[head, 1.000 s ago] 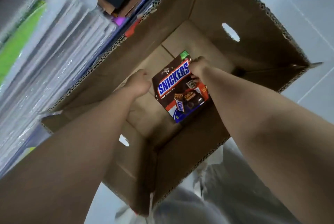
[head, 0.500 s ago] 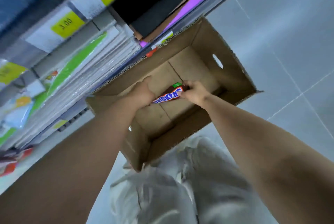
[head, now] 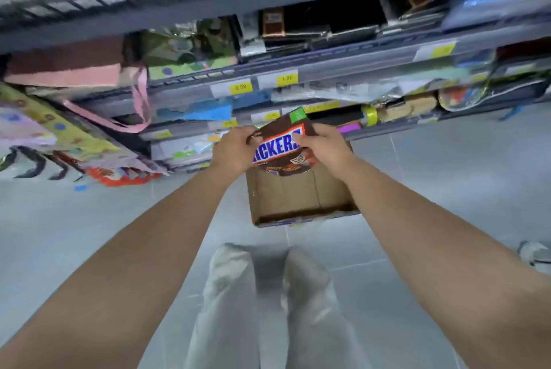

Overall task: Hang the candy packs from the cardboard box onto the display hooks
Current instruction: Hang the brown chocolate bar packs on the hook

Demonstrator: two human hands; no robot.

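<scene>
We have risen from a close look into the cardboard box (head: 301,195) to a standing view of the whole aisle, so the biggest change is the scene itself: where a second ago the box filled the picture, it now sits small on the grey tiled floor (head: 447,189), hard against the foot of the shelving (head: 208,13). Its inside looks bare of packs from here, though the candy pack hides part of the far end. The shelving runs across the top of the view in several dark tiers, crowded with gift bags, wrapped sheets and boxed goods, with yellow price tags (head: 286,78) along the edges; all of it is smeared by our head's motion. We cannot make out any display hooks in this picture. The candy pack (head: 281,145), which half a second ago was edge-on down in the box, is lifted clear and held face-up above it, its green tab uppermost. Our left hand (head: 234,149) pinches its left edge and our right hand (head: 323,146) closes over its right side. We judge the pick-up done and the carry to a hook still ahead.
</scene>
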